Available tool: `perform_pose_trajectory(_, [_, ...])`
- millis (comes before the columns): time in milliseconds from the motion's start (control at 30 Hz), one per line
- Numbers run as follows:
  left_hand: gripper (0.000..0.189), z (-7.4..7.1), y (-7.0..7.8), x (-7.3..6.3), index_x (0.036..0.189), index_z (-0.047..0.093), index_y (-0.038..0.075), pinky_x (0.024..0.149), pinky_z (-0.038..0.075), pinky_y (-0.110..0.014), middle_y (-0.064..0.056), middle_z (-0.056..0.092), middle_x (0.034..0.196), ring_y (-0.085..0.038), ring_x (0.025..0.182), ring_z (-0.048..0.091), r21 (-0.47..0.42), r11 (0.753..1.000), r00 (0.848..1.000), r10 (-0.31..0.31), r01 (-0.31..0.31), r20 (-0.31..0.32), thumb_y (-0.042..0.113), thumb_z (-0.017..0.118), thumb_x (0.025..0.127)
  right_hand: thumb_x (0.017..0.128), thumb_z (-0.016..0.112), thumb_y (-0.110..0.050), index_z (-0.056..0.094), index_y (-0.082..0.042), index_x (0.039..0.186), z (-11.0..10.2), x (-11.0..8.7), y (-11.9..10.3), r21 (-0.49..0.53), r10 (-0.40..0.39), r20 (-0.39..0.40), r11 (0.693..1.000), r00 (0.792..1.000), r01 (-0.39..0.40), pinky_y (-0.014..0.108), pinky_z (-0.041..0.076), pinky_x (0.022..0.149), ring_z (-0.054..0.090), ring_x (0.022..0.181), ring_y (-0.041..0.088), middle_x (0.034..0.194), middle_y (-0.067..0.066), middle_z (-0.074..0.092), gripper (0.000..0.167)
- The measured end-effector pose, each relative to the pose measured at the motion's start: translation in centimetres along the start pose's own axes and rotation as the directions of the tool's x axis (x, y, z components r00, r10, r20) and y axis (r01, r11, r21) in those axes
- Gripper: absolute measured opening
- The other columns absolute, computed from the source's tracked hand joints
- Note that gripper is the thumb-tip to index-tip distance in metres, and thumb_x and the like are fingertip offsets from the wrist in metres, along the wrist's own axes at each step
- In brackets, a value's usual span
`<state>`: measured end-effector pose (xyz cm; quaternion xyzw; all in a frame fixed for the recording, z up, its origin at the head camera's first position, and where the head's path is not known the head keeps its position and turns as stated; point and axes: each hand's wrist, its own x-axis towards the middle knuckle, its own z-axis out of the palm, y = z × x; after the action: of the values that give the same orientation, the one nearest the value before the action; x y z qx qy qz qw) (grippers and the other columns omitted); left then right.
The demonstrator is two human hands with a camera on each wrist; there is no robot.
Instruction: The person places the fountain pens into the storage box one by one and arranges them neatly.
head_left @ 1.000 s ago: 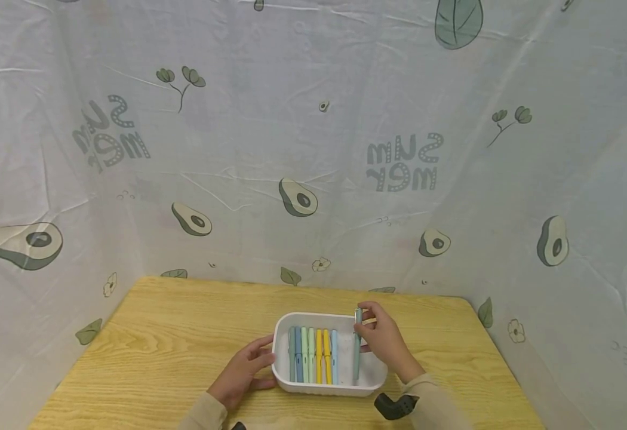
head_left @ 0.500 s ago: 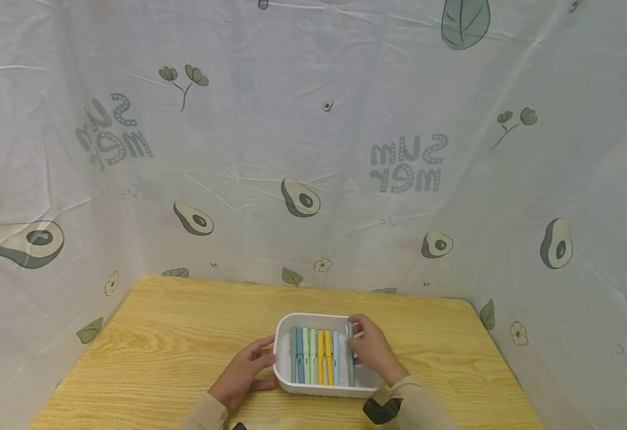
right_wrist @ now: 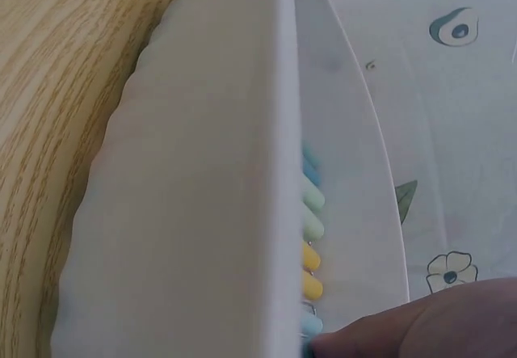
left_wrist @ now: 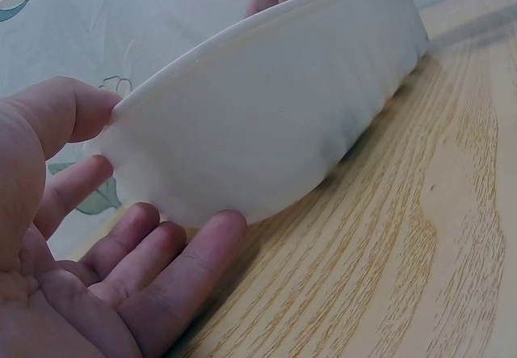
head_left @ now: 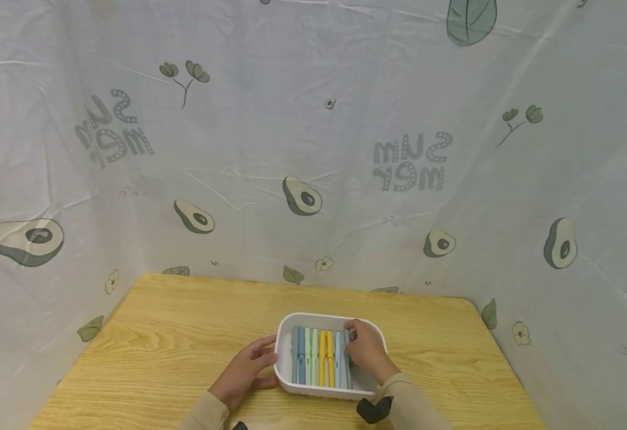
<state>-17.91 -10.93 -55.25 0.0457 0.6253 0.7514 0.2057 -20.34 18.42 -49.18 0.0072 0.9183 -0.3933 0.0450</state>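
A white rounded-rectangular tray stands on the table with a row of slim capped pens inside. From the left come a grey-green pen, a blue pen, two pale green pens, two yellow pens and a light blue pen. My right hand reaches over the tray and pinches another grey-green pen close beside the light blue one, hiding its upper part. The fingertips of my left hand touch the tray's left outer wall, fingers loosely extended.
The wooden table extends around the tray. A pale curtain with avocado and leaf prints hangs behind the table and on both sides. A black strap device sits on the right wrist.
My right hand has moved left and lower with the grey-green pen, bringing it from the tray's right part to the row's right end. The left hand stays at the tray's side.
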Motion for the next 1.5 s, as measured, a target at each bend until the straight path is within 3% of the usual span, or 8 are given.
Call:
perform_pose_trajectory(233, [0.06, 0.2, 0.0, -0.1, 0.156, 0.041, 0.003, 0.088, 0.064, -0.046, -0.024, 0.055, 0.138, -0.026, 0.109, 0.066, -0.003, 1.0, 1.0, 0.006, -0.006, 0.005, 0.022, 0.064, 0.104, 0.089, 0.064, 0.002, 0.049, 0.008, 0.138, 0.1, -0.5, -0.1, -0.138, 0.062, -0.014, 0.988, 0.998, -0.063, 0.037, 0.054, 0.066, 0.057, 0.08, 0.023, 0.1, 0.017, 0.063, 0.051])
perform_pose_trajectory(367, [0.06, 0.2, 0.0, -0.1, 0.156, 0.042, 0.003, 0.088, 0.064, -0.045, -0.023, 0.055, 0.137, -0.026, 0.108, 0.066, -0.005, 1.0, 1.0, 0.005, -0.005, 0.011, 0.022, 0.064, 0.104, 0.089, 0.068, -0.002, 0.052, 0.011, 0.127, 0.4, -0.8, 0.4, -0.186, 0.095, 0.011, 0.978, 0.995, -0.092, 0.042, 0.058, 0.075, 0.059, 0.086, 0.025, 0.104, 0.019, 0.065, 0.043])
perform_pose_trajectory(500, [0.059, 0.2, -0.1, -0.2, 0.155, 0.043, 0.004, 0.087, 0.064, -0.043, -0.023, 0.056, 0.136, -0.025, 0.108, 0.067, -0.006, 1.0, 1.0, 0.004, -0.004, 0.006, 0.022, 0.065, 0.103, 0.091, 0.067, -0.003, 0.059, 0.007, 0.113, 0.2, -0.9, 0.6, -0.174, 0.078, 0.054, 0.982, 0.995, -0.068, 0.034, 0.054, 0.064, 0.057, 0.078, 0.022, 0.093, 0.011, 0.061, 0.026])
perform_pose_trajectory(867, [0.059, 0.5, 0.1, -0.3, 0.156, 0.042, 0.003, 0.085, 0.065, -0.045, -0.024, 0.055, 0.139, -0.027, 0.106, 0.068, -0.02, 1.0, 1.0, 0.007, -0.007, -0.007, 0.02, 0.064, 0.103, 0.094, 0.066, -0.003, 0.055, 0.008, 0.118, 0.4, -0.3, 0.9, -0.022, 0.122, 0.094, 0.992, 0.988, -0.12, 0.028, 0.057, 0.046, 0.062, 0.052, 0.018, 0.078, 0.011, 0.06, 0.029])
perform_pose_trajectory(1233, [0.059, 0.6, 0.0, -0.2, 0.154, 0.044, 0.0, 0.083, 0.065, -0.046, -0.025, 0.056, 0.136, -0.027, 0.105, 0.068, -0.035, 0.999, 1.0, 0.021, -0.022, -0.017, 0.017, 0.065, 0.102, 0.096, 0.065, -0.009, 0.053, 0.009, 0.122, -0.9, -1.4, -0.3, -0.048, 0.105, 0.097, 0.994, 0.99, -0.101, 0.03, 0.057, 0.055, 0.06, 0.069, 0.02, 0.088, 0.011, 0.058, 0.034])
perform_pose_trajectory(1300, [0.058, 0.6, -0.1, -0.2, 0.153, 0.044, -0.001, 0.083, 0.065, -0.046, -0.025, 0.056, 0.137, -0.026, 0.105, 0.068, -0.03, 0.999, 1.0, 0.026, -0.027, -0.017, 0.017, 0.066, 0.102, 0.098, 0.065, -0.012, 0.055, 0.008, 0.125, -1.8, -2.1, -0.5, -0.011, 0.078, 0.066, 0.997, 0.995, -0.077, 0.03, 0.058, 0.055, 0.06, 0.07, 0.02, 0.089, 0.011, 0.059, 0.035])
perform_pose_trajectory(1400, [0.057, 0.6, -0.1, -0.1, 0.151, 0.045, -0.002, 0.083, 0.065, -0.046, -0.025, 0.057, 0.137, -0.026, 0.106, 0.067, -0.024, 0.999, 0.999, 0.029, -0.03, -0.02, 0.017, 0.066, 0.102, 0.1, 0.064, -0.013, 0.062, 0.003, 0.122, -3.5, -3.0, -0.2, 0.054, 0.005, -0.073, 0.999, 0.997, -0.001, 0.027, 0.059, 0.056, 0.061, 0.074, 0.017, 0.092, 0.007, 0.062, 0.027])
perform_pose_trajectory(1500, [0.056, 0.6, -0.1, -0.1, 0.151, 0.044, -0.002, 0.082, 0.065, -0.046, -0.026, 0.056, 0.138, -0.026, 0.106, 0.067, -0.017, 0.999, 0.999, 0.037, -0.037, -0.025, 0.017, 0.065, 0.102, 0.101, 0.064, -0.01, 0.069, -0.003, 0.115, -5.0, -3.6, 0.9, 0.015, -0.088, -0.252, 0.995, 0.964, 0.095, 0.023, 0.057, 0.062, 0.06, 0.081, 0.015, 0.092, 0.004, 0.065, 0.017])
